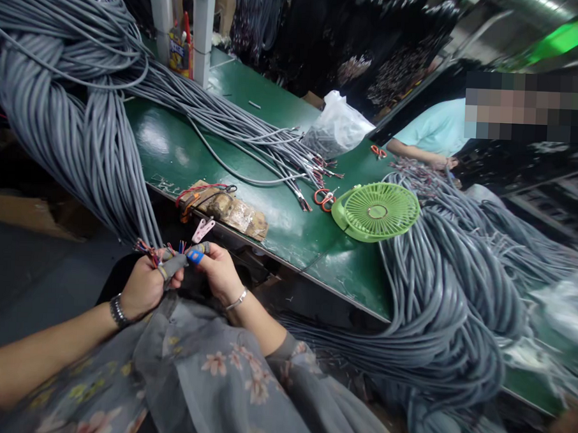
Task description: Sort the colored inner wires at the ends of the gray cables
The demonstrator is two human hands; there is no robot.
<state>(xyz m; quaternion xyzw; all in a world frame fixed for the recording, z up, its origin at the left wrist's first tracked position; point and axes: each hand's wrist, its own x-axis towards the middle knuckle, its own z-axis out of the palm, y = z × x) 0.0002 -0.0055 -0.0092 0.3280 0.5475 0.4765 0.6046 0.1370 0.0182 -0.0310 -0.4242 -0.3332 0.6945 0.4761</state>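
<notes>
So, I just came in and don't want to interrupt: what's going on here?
Someone is handling wires with bare hands: the left hand grips a bunch of coloured wires, and the right hand meets it there, just off the table's near edge. On the green table lie grey cables, their wire ends close to orange-handled scissors and a green fan. Beyond, another person has a hand at more cables.
</notes>
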